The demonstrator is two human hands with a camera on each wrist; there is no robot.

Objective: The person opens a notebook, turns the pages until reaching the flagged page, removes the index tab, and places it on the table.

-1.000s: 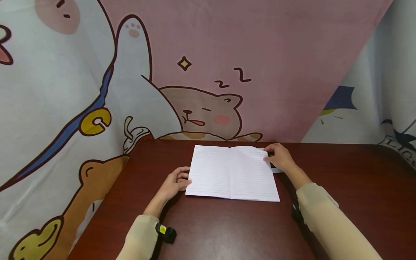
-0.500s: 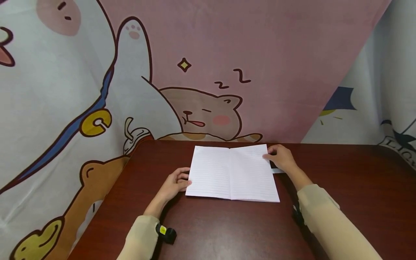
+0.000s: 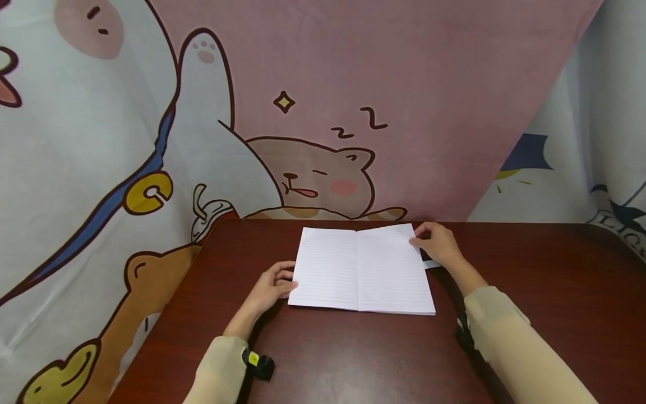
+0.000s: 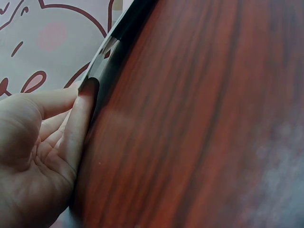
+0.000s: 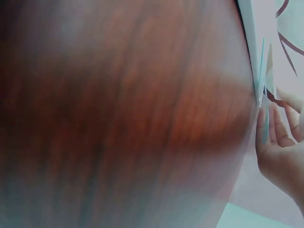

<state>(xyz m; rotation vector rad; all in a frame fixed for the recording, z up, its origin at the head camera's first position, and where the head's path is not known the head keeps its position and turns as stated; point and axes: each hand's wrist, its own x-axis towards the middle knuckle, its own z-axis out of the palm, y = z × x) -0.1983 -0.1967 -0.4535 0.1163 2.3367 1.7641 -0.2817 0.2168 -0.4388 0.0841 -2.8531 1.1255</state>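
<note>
An open notebook [image 3: 328, 269] with ruled white pages lies spread near the far side of the table. My left hand [image 3: 272, 286] pinches its left edge, thumb on top and fingers below; the left wrist view shows the left hand [image 4: 42, 147] at the dark underside of the cover. At the upper right corner, my right hand [image 3: 438, 245] pinches the page edge between thumb and fingers. A pale strip [image 3: 432, 264] sticks out from under the right page, below that hand. In the right wrist view, loose page edges [image 5: 259, 57] stand apart above the right hand [image 5: 285, 147].
The dark red wooden table [image 3: 383, 359] reaches toward me and to both sides. Behind it hangs a cloth [image 3: 429, 112] printed with cartoon animals, close to the table's far edge. A black wrist camera [image 3: 259, 365] sits on the left sleeve.
The right page's top edge has gone from curved to straight, its upper right corner slightly raised. My right hand has barely shifted; the left hand stays at its edge.
</note>
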